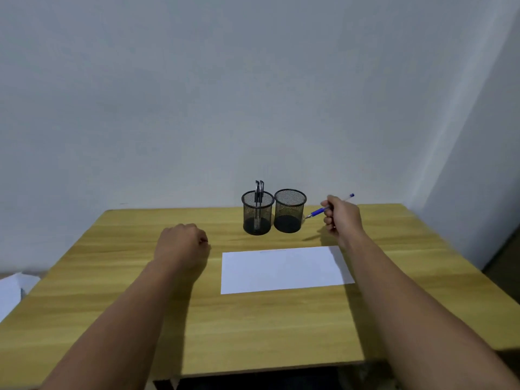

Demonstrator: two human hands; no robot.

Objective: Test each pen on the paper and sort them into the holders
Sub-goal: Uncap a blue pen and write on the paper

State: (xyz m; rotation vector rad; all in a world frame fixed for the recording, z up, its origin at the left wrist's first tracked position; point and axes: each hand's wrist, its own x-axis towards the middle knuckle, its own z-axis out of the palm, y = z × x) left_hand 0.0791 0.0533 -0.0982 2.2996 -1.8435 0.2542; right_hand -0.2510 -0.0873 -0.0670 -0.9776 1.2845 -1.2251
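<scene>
Two black mesh holders stand side by side at the back of the wooden table. The left holder has two black pens upright in it. Nothing shows inside the right holder. My right hand grips a blue pen just right of the right holder, above the table, its tip pointing left and down toward that holder. A white sheet of paper lies flat in front of the holders. My left hand is a closed fist resting left of the paper, with nothing visible in it.
A grey wall rises right behind the table's back edge. White paper or cloth lies off the table's left side. Bare wood surrounds the sheet on the left and near sides.
</scene>
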